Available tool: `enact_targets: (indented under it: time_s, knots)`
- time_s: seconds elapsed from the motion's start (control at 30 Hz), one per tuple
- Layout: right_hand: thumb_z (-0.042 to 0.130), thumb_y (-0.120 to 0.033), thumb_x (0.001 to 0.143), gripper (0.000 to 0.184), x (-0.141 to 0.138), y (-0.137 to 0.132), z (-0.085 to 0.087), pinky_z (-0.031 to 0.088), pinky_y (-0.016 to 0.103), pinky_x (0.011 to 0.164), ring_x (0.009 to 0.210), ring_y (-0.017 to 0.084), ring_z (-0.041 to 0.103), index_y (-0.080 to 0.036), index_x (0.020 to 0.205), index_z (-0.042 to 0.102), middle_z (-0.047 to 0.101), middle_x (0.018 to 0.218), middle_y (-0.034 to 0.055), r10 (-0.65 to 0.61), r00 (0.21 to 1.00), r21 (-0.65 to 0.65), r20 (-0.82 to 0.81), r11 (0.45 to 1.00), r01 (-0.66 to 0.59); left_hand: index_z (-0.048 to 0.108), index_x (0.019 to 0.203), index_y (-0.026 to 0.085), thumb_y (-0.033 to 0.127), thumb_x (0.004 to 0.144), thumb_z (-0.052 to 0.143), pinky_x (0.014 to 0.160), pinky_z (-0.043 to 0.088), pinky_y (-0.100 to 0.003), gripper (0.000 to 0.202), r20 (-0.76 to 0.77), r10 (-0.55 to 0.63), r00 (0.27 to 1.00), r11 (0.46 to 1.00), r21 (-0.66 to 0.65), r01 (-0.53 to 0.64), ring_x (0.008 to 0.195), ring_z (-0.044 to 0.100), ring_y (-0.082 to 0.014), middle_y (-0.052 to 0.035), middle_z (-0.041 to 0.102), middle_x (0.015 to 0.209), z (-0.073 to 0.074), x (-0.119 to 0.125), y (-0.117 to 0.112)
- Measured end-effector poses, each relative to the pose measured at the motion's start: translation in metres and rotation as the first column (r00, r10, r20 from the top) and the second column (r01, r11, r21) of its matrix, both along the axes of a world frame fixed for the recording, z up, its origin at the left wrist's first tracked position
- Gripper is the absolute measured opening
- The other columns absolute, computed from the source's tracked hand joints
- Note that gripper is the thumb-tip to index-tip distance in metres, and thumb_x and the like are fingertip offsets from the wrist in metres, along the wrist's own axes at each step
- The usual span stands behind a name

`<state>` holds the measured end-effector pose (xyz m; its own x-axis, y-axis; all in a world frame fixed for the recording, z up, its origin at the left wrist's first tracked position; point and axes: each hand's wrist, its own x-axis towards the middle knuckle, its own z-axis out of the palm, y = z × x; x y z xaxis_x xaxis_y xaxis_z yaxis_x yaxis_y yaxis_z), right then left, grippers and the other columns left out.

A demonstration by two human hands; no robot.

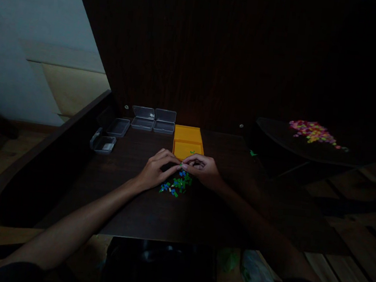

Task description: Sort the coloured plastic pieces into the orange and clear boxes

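My left hand (158,168) and my right hand (205,169) meet at the fingertips over the dark table, both in a pinch. Between them is a small green piece (180,164), too tiny to make out its kind. Just below lies a loose pile of small flat pieces (179,184), mostly green and blue with a few pale ones. Right behind my hands stands an open yellow box (188,134) with its lid raised at the back. A few green bits (192,152) lie inside it.
Two clear plastic cases (143,123) stand open against the back panel (196,69). Another clear case (119,127) and a smaller one (105,144) sit at the left. On a raised dark shelf (277,133) at the right is a heap of pink, purple and yellow pieces (313,132).
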<state>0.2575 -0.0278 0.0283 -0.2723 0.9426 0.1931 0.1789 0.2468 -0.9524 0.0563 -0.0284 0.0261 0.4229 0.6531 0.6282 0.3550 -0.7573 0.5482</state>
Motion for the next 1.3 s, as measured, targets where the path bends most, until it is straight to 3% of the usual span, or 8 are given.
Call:
enact_targets:
  time_s: [0.17,0.4,0.63,0.87,1.0,1.13,1.2,1.3]
  knots:
    - [0.069,-0.042,0.075,0.026,0.01,0.01,0.0,0.036,0.021,0.046,0.055,0.009,0.047,-0.018,0.085,0.071,0.066,0.073,0.0022,-0.083,0.989,0.11,0.12,0.991,0.07,0.065,0.103,0.019,0.025,0.092,0.053,0.09,0.047,-0.038,0.017,-0.095,-0.004,0.995,0.997,-0.083,-0.004,0.099,0.059,-0.0198,-0.0074,0.065,0.101,0.005,-0.009,0.007]
    - [0.066,-0.031,0.079,0.015,0.044,0.038,0.0,0.041,0.026,0.059,0.06,0.012,0.047,-0.018,0.084,0.073,0.058,0.072,0.0015,-0.285,0.868,0.362,0.406,0.923,0.134,0.068,0.09,0.021,0.019,0.084,0.055,0.103,0.038,-0.047,0.015,-0.265,-0.09,0.96,0.982,-0.186,0.041,0.107,0.056,-0.0218,-0.0064,0.061,0.109,0.01,-0.03,0.019]
    - [0.068,-0.023,0.078,0.01,0.05,0.05,-0.007,0.041,0.026,0.063,0.065,0.014,0.05,-0.018,0.085,0.074,0.062,0.074,0.002,-0.267,0.811,0.346,0.521,0.934,0.086,0.068,0.091,0.02,0.018,0.077,0.061,0.098,0.043,-0.045,0.016,-0.316,-0.201,0.927,0.965,-0.228,0.132,0.109,0.053,-0.0233,-0.0075,0.058,0.115,0.008,-0.033,0.017]
    - [0.066,-0.015,0.079,0.013,0.051,0.052,-0.007,0.042,0.026,0.065,0.068,0.014,0.053,-0.017,0.088,0.075,0.066,0.077,0.0036,-0.235,0.804,0.365,0.546,0.931,0.024,0.067,0.1,0.019,0.031,0.089,0.055,0.098,0.044,-0.042,0.02,-0.28,-0.124,0.952,0.971,-0.232,0.058,0.104,0.056,-0.021,-0.0071,0.063,0.106,0.004,-0.025,0.017]
    - [0.063,-0.017,0.083,0.012,0.055,0.037,0.003,0.044,0.027,0.068,0.071,0.015,0.056,-0.017,0.09,0.073,0.067,0.079,0.0039,-0.131,0.833,0.388,0.537,0.915,-0.107,0.067,0.108,0.02,0.035,0.089,0.058,0.097,0.044,-0.04,0.026,-0.256,-0.167,0.952,0.963,-0.251,0.101,0.104,0.057,-0.0209,-0.0075,0.064,0.107,0.008,-0.017,0.01]
    - [0.06,-0.024,0.088,0.015,0.053,0.014,0.008,0.046,0.026,0.067,0.07,0.014,0.058,-0.018,0.097,0.071,0.068,0.086,0.0044,0.114,0.82,0.296,0.56,0.897,-0.327,0.068,0.11,0.022,0.035,0.083,0.066,0.099,0.042,-0.04,0.03,-0.339,-0.312,0.888,0.932,-0.289,0.217,0.108,0.054,-0.022,-0.0064,0.064,0.11,0.013,-0.008,-0.001]
    - [0.059,-0.026,0.09,0.018,0.05,0.004,0.006,0.048,0.028,0.073,0.077,0.015,0.061,-0.019,0.102,0.07,0.068,0.092,0.0053,0.206,0.799,0.268,0.564,0.87,-0.413,0.07,0.107,0.022,0.032,0.082,0.066,0.101,0.04,-0.039,0.026,-0.395,-0.347,0.851,0.924,-0.301,0.237,0.109,0.054,-0.0221,-0.0059,0.063,0.11,0.014,-0.006,-0.005]
    - [0.062,-0.03,0.089,0.024,0.046,-0.006,0.001,0.048,0.032,0.085,0.093,0.018,0.062,-0.02,0.11,0.068,0.066,0.102,0.0074,0.233,0.776,0.245,0.587,0.862,-0.444,0.07,0.101,0.021,0.027,0.082,0.065,0.101,0.039,-0.04,0.021,-0.436,-0.344,0.832,0.926,-0.304,0.224,0.107,0.054,-0.022,-0.0058,0.063,0.109,0.012,-0.007,-0.006]
